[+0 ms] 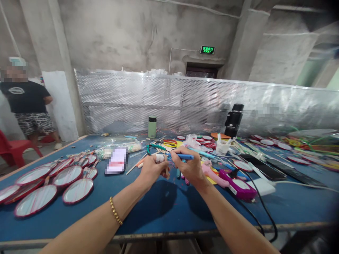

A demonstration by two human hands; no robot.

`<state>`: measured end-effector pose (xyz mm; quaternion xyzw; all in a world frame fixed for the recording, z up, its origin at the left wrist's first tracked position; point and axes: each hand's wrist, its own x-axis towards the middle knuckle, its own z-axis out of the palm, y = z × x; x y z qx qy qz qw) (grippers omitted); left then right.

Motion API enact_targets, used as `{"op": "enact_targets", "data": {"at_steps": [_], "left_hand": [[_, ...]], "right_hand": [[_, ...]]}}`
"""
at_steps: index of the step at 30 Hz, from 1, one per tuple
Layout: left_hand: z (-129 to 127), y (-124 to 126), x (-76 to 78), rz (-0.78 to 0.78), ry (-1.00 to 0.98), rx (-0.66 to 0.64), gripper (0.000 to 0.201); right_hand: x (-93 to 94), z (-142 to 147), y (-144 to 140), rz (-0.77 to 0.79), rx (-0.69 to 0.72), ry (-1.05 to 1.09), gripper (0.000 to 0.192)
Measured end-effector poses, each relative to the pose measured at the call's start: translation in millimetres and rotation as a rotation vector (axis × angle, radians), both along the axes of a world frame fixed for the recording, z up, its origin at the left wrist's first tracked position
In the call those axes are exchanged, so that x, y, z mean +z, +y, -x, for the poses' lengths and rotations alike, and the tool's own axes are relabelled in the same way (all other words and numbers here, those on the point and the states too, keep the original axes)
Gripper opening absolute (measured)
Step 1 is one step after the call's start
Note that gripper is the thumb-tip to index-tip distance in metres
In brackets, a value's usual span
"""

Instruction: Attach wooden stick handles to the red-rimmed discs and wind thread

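Note:
In front of me over the blue table, my left hand (153,167) has its fingers closed around a small tan wooden piece (167,172), most of it hidden. White tape wraps one finger of this hand, and a gold bead bracelet is on the wrist. My right hand (186,165) grips a blue pen-shaped tool (185,156), its tip toward the left hand. The two hands are close together. Just behind them lie green-handled pliers (152,147). Some small coloured pieces (182,176) show on the table between the hands.
Round red-rimmed discs (72,175) pile up at left, beside a phone (116,160). At right are a pink glue gun (215,176), a purple device (238,187), cables and a dark phone (262,166). A green bottle (152,127) and black flask (234,120) stand behind. A person stands far left.

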<state>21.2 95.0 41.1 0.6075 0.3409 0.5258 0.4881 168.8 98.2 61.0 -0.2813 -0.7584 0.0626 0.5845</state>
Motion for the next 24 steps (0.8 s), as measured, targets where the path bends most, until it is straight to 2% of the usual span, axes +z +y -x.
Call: {"op": "enact_targets", "data": {"at_steps": [24], "left_hand": [[-0.7, -0.3, 1.0, 0.027, 0.004, 0.029, 0.017]], "right_hand": [[-0.5, -2.0, 1.1, 0.009, -0.031, 0.015, 0.020]]}}
